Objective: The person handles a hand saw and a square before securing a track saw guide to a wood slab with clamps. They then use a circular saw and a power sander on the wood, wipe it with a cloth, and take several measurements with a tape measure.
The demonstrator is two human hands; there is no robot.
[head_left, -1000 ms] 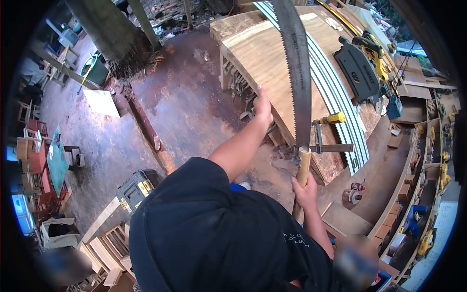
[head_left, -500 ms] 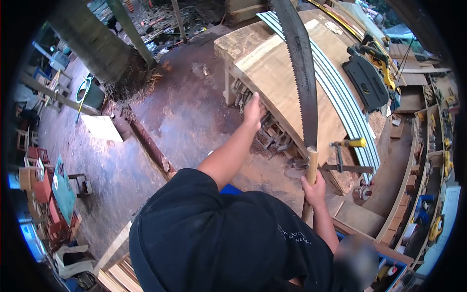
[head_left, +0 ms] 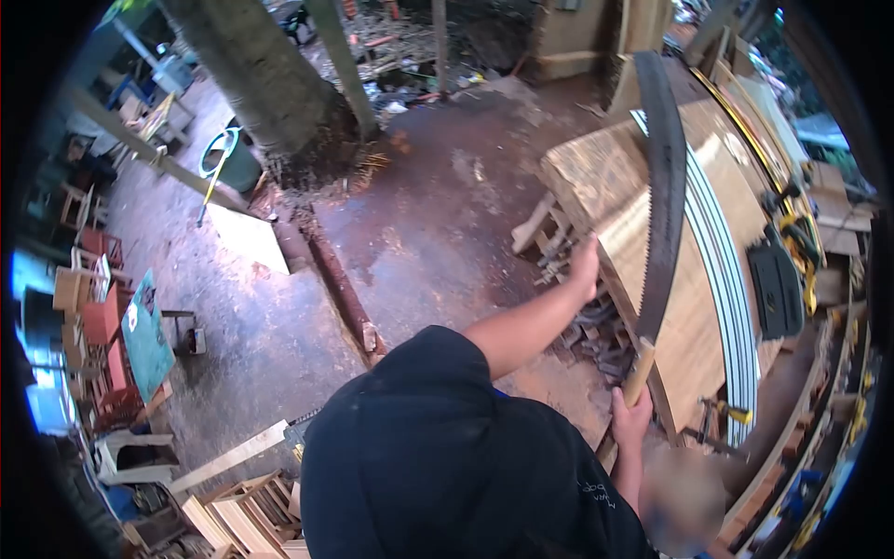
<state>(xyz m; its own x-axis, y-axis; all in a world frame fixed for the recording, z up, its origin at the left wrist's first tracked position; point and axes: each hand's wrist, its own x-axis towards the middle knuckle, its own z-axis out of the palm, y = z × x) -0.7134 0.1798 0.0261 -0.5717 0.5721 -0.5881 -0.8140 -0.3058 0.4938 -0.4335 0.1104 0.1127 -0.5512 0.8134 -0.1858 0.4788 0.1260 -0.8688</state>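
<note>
Above the right hand [head_left: 630, 421], seemingly clamped on its handle, rises the saw [head_left: 659, 214].

The right hand [head_left: 629, 419] wraps the wooden handle [head_left: 639, 371] of the long saw [head_left: 659, 200], so the handle's lower part is covered by the fingers and continues out of sight beneath them. Just below that grip a blurred patch [head_left: 684, 494] hides whatever lies there. Beyond the grip, the left hand [head_left: 587, 265] rests on the slab [head_left: 652, 279] edge, its fingertips too small to make out. The black shirt [head_left: 438, 466] blocks both upper arms and the floor under the grip. To the right of the grip, the tool shelves [head_left: 838, 391] smear into the dark lens border, their contents unreadable.
</note>
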